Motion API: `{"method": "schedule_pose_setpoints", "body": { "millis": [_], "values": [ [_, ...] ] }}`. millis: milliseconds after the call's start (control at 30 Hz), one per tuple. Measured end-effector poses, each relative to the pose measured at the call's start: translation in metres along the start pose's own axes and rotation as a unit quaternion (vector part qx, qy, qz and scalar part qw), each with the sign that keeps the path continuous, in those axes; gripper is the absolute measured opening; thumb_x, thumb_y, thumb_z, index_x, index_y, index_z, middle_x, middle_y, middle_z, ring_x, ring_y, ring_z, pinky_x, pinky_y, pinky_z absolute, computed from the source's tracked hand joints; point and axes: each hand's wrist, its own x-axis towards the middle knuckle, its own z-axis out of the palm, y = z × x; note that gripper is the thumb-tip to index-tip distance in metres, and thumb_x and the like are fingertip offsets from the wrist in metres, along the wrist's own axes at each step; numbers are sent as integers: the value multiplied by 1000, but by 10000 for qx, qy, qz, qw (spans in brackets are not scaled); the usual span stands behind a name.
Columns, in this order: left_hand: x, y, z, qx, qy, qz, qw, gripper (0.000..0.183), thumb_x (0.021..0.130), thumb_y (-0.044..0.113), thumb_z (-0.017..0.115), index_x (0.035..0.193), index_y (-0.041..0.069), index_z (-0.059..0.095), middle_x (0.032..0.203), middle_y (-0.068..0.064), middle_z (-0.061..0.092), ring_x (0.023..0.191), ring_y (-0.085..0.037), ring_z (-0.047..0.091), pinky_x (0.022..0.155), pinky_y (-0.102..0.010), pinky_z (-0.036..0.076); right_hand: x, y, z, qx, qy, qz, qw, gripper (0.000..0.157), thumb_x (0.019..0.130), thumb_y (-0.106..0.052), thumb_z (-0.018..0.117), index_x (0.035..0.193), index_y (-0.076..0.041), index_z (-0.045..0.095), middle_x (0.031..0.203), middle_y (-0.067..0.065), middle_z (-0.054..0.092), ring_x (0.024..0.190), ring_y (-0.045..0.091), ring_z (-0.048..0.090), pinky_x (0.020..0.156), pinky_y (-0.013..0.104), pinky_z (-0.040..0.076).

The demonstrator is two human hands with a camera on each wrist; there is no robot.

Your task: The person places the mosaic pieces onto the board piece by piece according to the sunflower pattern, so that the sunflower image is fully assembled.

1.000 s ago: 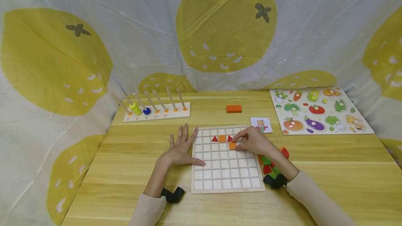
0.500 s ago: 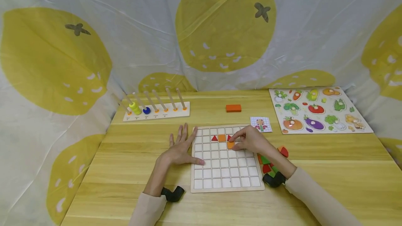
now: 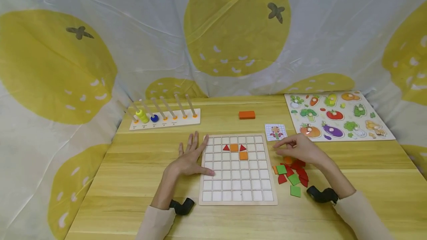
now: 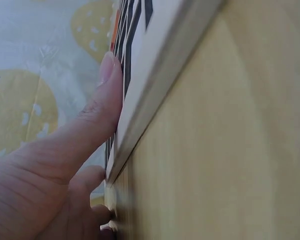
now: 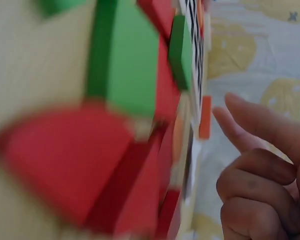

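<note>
A wooden grid board (image 3: 238,203) lies on the table. Two orange squares, one in the upper row (image 3: 234,147) and one lower (image 3: 243,155), sit in its cells with two red triangles, left (image 3: 226,147) and right (image 3: 242,147). My left hand (image 3: 188,162) is spread at the board's left side, its thumb (image 4: 107,75) resting over the rim. Right of the board, my right hand (image 3: 301,149) hovers over loose pieces, thumb and index apart with nothing between them, other fingers curled. Beneath it lie red pieces (image 3: 302,175), green squares (image 3: 295,191) and an orange round piece (image 3: 288,160).
A small pattern card (image 3: 275,132) lies beside the board's upper right corner. Further back are an orange block (image 3: 247,115), a peg stand (image 3: 186,121) with yellow and blue rings, and a vegetable puzzle board (image 3: 321,115). A lemon-print curtain (image 3: 150,28) hangs behind the table.
My right hand has let go of the lower orange square, which now lies in a cell, and has moved right to the loose pieces. The left hand stays in place.
</note>
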Motion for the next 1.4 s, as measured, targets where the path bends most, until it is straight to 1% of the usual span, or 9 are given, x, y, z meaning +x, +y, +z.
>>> {"method": "schedule_pose_setpoints", "body": {
  "millis": [200, 367, 467, 633, 733, 833, 967, 1233, 1400],
  "values": [
    [-1, -1, -2, -78, -44, 66, 9999, 128, 79, 53, 86, 168, 20, 0, 170, -19, -27, 158, -40, -25, 120, -73, -16, -13, 16, -21, -100, -382, 146, 9991, 28, 87, -18, 84, 111, -4, 80, 62, -5, 39, 56, 8, 33, 51, 24, 25],
    [-1, -1, -2, -45, -53, 68, 10000, 128, 79, 54, 86, 168, 20, 0, 170, -19, -27, 158, -40, -25, 120, -72, -16, -13, 19, -21, 98, -667, 244, 9974, 27, 85, -12, 85, 108, 1, 78, 61, -4, 44, 54, 6, 36, 51, 23, 29],
    [-1, -1, -2, -12, -48, 52, 10000, 129, 79, 55, 86, 168, 20, 0, 169, -19, -27, 158, -40, -25, 121, -73, -16, -10, 16, -15, 52, -602, 220, 9979, 26, 84, -11, 85, 106, 1, 77, 60, -5, 41, 54, 7, 35, 52, 25, 28],
    [-1, -2, -1, 6, -49, 53, 10000, 129, 79, 56, 86, 168, 20, 0, 169, -19, -27, 158, -40, -25, 120, -73, -15, -6, 10, -7, -409, -203, 218, 9987, 25, 85, -19, 86, 104, -5, 78, 61, -5, 34, 57, 9, 31, 53, 27, 24],
    [-1, -2, -1, 9, -60, 62, 10000, 129, 79, 56, 85, 168, 20, 0, 169, -19, -28, 157, -40, -26, 120, -73, -16, -6, 8, -6, -592, -75, 284, 9978, 25, 83, -18, 87, 103, -6, 78, 62, -5, 33, 58, 11, 32, 54, 28, 24],
    [0, -3, 0, 35, -54, 55, 10000, 128, 79, 56, 85, 168, 20, 0, 169, -19, -27, 157, -40, -26, 120, -73, -15, -6, 8, -6, -615, -72, 394, 9973, 25, 82, -15, 88, 103, -6, 78, 62, -4, 33, 59, 12, 32, 54, 28, 25],
    [1, -2, 0, 69, -32, 20, 10000, 129, 79, 56, 86, 168, 21, 0, 170, -19, -26, 158, -39, -25, 121, -73, -15, -5, 9, -5, -598, -122, 363, 9975, 27, 81, -15, 88, 103, -6, 76, 62, -4, 33, 57, 11, 33, 53, 26, 27],
    [1, -1, -1, 50, -6, 10, 10000, 129, 78, 55, 86, 168, 20, 1, 170, -19, -26, 158, -40, -26, 121, -73, -15, -2, 7, -2, -546, -183, 126, 9983, 24, 84, -14, 86, 102, -5, 74, 61, -5, 33, 55, 8, 33, 52, 25, 29],
    [0, -1, -1, 52, -30, 13, 10000, 129, 79, 55, 86, 168, 20, 0, 169, -20, -27, 157, -40, -26, 120, -73, -15, 0, -6, 4, -408, -273, -27, 9988, 26, 87, -18, 84, 107, -4, 75, 65, -5, 35, 57, 7, 33, 52, 23, 28]
  ]
}}
